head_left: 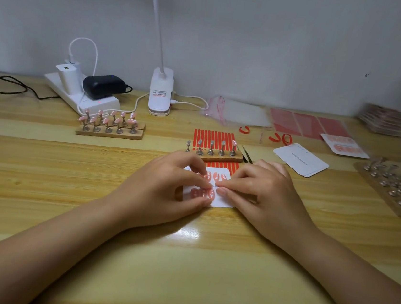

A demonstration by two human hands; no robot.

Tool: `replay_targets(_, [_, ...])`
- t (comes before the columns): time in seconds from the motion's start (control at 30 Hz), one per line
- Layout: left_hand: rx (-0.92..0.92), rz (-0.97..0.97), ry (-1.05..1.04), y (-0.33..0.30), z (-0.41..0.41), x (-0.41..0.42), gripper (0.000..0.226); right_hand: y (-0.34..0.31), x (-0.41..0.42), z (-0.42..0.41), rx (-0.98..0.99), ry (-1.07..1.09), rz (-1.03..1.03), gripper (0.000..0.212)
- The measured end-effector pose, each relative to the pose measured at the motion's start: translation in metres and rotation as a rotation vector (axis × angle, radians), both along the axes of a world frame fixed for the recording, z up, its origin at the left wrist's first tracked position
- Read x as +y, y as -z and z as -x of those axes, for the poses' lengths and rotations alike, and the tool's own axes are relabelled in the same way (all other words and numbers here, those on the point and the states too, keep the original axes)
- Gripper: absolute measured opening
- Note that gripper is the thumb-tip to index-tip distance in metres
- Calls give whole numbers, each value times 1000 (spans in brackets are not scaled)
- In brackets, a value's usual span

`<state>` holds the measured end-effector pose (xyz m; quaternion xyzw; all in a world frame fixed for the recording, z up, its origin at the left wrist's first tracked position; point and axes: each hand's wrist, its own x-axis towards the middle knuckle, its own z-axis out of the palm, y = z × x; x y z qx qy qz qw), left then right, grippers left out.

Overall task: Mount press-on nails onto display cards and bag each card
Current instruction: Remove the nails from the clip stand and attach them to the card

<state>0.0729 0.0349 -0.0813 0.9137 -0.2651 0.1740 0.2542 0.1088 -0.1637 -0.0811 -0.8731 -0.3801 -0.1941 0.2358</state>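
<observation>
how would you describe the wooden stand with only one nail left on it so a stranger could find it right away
Start at the white clip lamp at the back of the table and come straight toward the hands. Just beyond the fingers, a wooden stand lies on an orange striped sheet. Unlike the left stand full of pink nails, its metal pegs are bare except the rightmost.

I have both hands on the card [224, 200], left hand [165, 188] over its left half, right hand [262, 196] at its right edge. Just behind my fingers stands a holder strip [215, 153]; blank cards [301, 159] lie beyond my right hand, bags [236, 112] farther back.
</observation>
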Motion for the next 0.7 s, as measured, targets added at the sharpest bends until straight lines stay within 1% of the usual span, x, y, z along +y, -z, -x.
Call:
replay_targets(0.1, [0,7,-8,0,1,0,25,0,0,1,-19,0,23,15])
replay_targets(0.33, [23,13,-23,-1,1,0,27,-1,0,2,-55,7,41,15])
replay_targets(0.47, [14,17,-23,0,1,-1,26,-1,0,2,-31,9,43,16])
replay_targets(0.63, [15,15,0,0,1,1,35,-1,0,4,-32,2,66,16])
replay_targets(0.7, [17,13,1,0,1,1,36,-2,1,5,-32,8,72,17])
